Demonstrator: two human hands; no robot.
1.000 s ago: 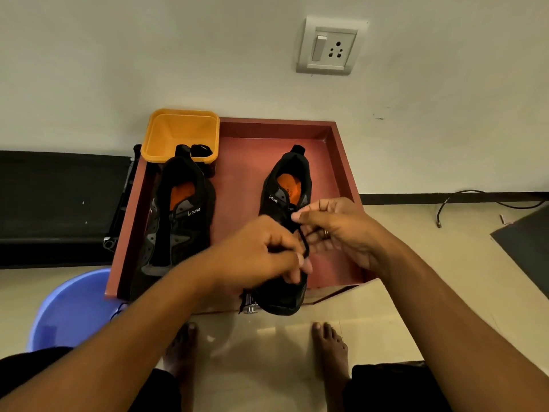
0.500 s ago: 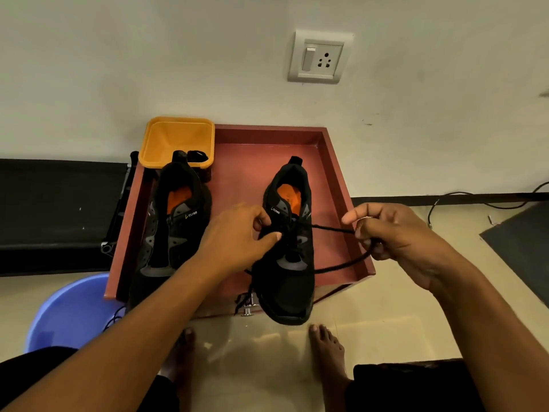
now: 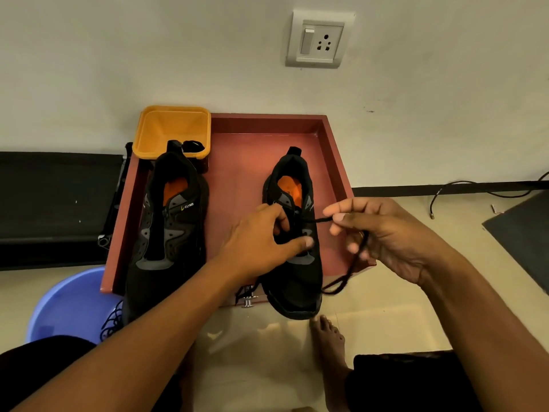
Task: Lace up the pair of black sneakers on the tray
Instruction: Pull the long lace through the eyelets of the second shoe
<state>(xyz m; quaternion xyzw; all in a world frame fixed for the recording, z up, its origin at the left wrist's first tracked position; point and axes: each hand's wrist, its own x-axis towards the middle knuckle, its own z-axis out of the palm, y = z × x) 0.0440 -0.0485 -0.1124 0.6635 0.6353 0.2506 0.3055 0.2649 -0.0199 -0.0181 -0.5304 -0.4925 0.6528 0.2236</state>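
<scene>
Two black sneakers with orange insoles stand on a red tray (image 3: pixel 267 126), toes toward me. The left sneaker (image 3: pixel 170 221) stands untouched. My left hand (image 3: pixel 261 242) grips the tongue and eyelet area of the right sneaker (image 3: pixel 297 281), thumb pressed on its side. My right hand (image 3: pixel 383 236) pinches a black lace (image 3: pixel 341 281) to the right of that shoe; the lace runs taut from the eyelets to my fingers, then loops down over the tray's front edge.
An orange tub (image 3: pixel 172 129) sits at the tray's back left corner. A blue basin (image 3: pixel 71 304) with a black lace at its rim lies on the floor at the left. My bare foot (image 3: pixel 329 340) is below the right shoe. A wall with a socket (image 3: pixel 319 40) is behind.
My right hand has drawn the lace out to the right, away from my left hand, then come back a little. My left hand has stayed on the right sneaker.
</scene>
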